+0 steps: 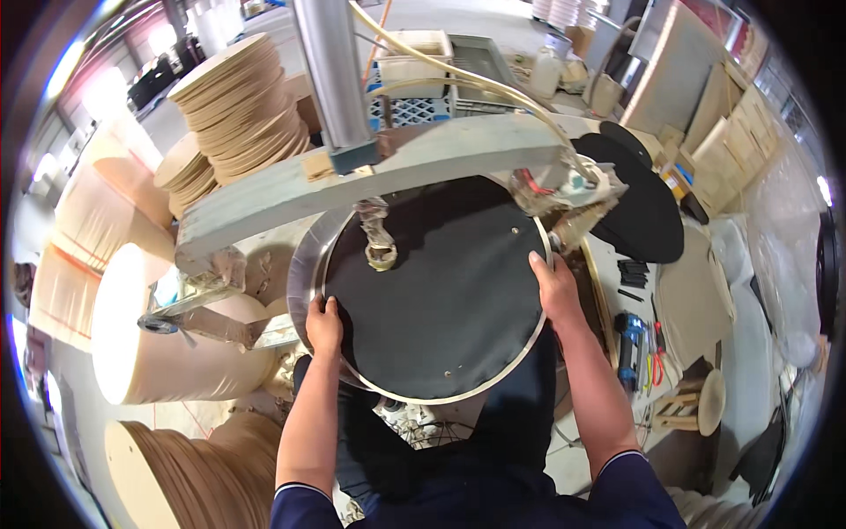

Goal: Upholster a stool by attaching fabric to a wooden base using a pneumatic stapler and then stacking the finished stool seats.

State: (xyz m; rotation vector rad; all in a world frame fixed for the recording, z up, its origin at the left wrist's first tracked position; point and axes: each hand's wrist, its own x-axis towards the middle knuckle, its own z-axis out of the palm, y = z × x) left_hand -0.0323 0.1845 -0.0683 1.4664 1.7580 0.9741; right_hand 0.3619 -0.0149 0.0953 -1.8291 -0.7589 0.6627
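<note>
A large black round disc (pixel 441 291) with a silver metal rim lies under a grey press beam (pixel 370 172) with a metal cylinder (pixel 330 75) rising from it. My left hand (pixel 323 324) grips the disc's left rim. My right hand (pixel 553 286) holds its right rim. A tape-wrapped pad (pixel 379 238) hangs from the beam and rests on the disc's upper left area. Clear hoses (pixel 476 79) run along the beam to a fitting at the disc's right top edge.
Stacks of round wooden discs (pixel 238 101) stand at back left, more at lower left (pixel 185 476). Big paper rolls (pixel 150 335) lie at left. Black discs (pixel 643 212) lean at right, with a blue tool (pixel 628 348), red-handled pliers (pixel 656 353) and plastic crates (pixel 423 110) behind.
</note>
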